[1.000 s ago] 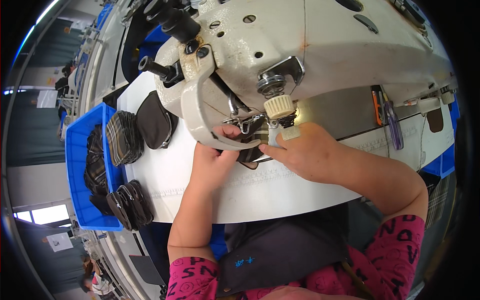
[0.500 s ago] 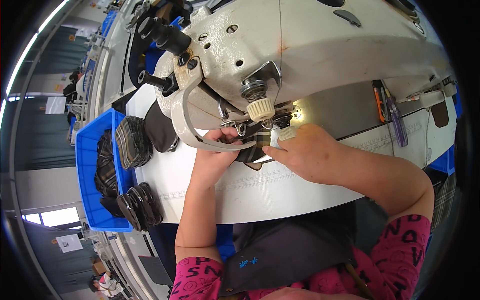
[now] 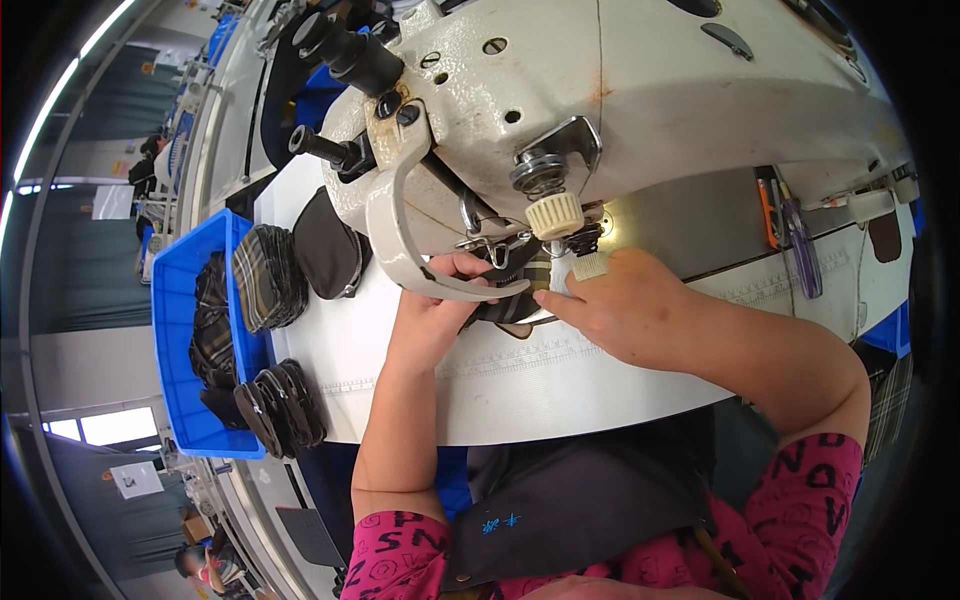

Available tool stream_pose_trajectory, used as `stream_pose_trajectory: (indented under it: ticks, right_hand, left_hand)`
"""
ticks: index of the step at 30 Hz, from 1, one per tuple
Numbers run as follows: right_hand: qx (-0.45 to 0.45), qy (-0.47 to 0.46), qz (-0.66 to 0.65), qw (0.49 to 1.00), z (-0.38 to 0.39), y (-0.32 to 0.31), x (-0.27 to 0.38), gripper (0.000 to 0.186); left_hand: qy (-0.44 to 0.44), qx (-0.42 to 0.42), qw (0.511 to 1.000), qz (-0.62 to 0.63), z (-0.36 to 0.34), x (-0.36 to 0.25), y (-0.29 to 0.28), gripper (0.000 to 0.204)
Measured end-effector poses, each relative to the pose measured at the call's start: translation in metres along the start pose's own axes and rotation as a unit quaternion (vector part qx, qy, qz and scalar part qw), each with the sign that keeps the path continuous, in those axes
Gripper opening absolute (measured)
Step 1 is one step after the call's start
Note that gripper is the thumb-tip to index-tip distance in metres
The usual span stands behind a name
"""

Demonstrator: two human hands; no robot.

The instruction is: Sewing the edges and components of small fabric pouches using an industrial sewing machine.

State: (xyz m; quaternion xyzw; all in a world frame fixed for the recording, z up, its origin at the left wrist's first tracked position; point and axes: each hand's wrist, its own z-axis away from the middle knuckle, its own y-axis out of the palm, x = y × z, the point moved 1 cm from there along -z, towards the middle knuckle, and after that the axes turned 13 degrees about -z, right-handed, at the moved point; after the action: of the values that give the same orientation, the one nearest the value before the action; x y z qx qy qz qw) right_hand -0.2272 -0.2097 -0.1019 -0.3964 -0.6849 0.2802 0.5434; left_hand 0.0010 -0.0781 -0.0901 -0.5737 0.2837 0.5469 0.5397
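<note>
A checked dark-and-tan fabric piece (image 3: 528,308) lies under the head of a white sewing machine (image 3: 650,110), partly hidden by a curved white guard arm (image 3: 385,215). My left hand (image 3: 440,305) pinches the dark left part of the piece, some of its fingers behind the guard. At the piece's right edge, my right hand (image 3: 625,310) grips it with a fingertip on the checked cloth and the other fingers curled. A ribbed cream knob (image 3: 590,265) covers part of that hand. The needle area is hidden by the machine's fittings.
At the left, a blue bin (image 3: 205,440) holds dark checked pieces. Stacked checked pieces (image 3: 268,280), stacked dark pieces (image 3: 283,410) and a dark rounded piece (image 3: 328,245) lie near it. A purple-handled screwdriver (image 3: 803,250) and an orange tool (image 3: 768,212) are on the right.
The machine appears slightly farther right and lower in view. Both hands keep their hold on the fabric, with little movement. A distant person at lower left has changed posture.
</note>
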Motion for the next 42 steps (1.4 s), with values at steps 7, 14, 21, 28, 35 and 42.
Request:
stream_pose_trajectory:
  ticks: [7,14,21,28,35,42]
  right_hand:
    - [-0.012,-0.005,0.01,1.0,-0.001,0.001,0.001,0.038]
    - [0.004,0.002,0.03,1.0,-0.001,0.0,0.004,0.036]
    - [0.006,-0.028,0.061,0.998,0.002,0.001,0.013,0.033]
    - [0.026,-0.032,0.066,0.997,0.001,-0.003,0.02,0.034]
    - [0.012,-0.031,0.066,0.997,0.003,0.0,0.021,0.035]
    - [0.003,-0.031,0.076,0.997,0.003,0.001,0.022,0.035]
  left_hand:
    - [0.076,-0.069,0.949,-0.298,0.008,-0.017,0.027,0.018]
    - [0.352,-0.083,0.767,-0.53,0.01,-0.026,0.038,0.034]
    - [0.245,-0.043,0.877,-0.411,0.008,-0.023,0.036,0.023]
    - [0.222,-0.019,0.869,-0.441,0.008,-0.019,0.03,0.028]
    - [0.207,-0.016,0.866,-0.454,0.01,-0.017,0.031,0.03]
    - [0.257,-0.018,0.855,-0.45,0.008,-0.017,0.03,0.029]
